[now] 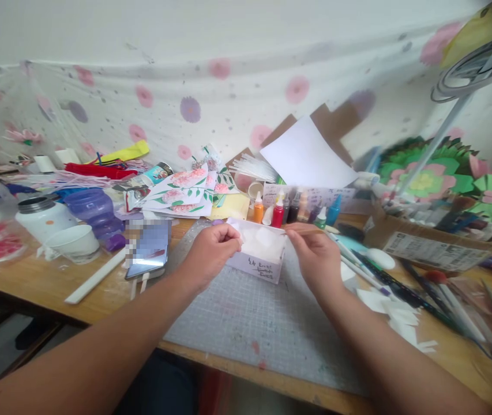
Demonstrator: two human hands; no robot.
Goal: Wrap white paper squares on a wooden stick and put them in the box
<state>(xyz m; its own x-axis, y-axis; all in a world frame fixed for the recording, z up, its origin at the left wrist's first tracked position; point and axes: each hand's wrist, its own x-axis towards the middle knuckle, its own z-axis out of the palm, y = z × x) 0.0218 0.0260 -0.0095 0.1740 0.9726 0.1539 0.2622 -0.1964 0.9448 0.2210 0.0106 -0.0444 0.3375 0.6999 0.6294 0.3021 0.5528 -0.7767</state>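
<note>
A small white paper box (256, 268) with handwriting on its front stands on the grey cutting mat (246, 323). White material (265, 237) lies inside it. At the box's left edge, my left hand (215, 248) is closed in a pinch; a tiny white bit seems to show at its fingertips, too small to name. On the other side, my right hand (317, 256) pinches a thin stick (310, 231) that points left toward the box's rim. Just behind the box are an orange bottle (258, 208) and a red bottle (277, 212), among several other small paint-like bottles.
Left lie a phone (148, 251), a white cup (75, 242), a purple container (94, 210) and flower cutouts (185, 190). Brushes (360, 265) and paper scraps (395, 314) spread on the right, before a cardboard box (427, 245) full of tools. A metal lamp arm (440, 135) slants above.
</note>
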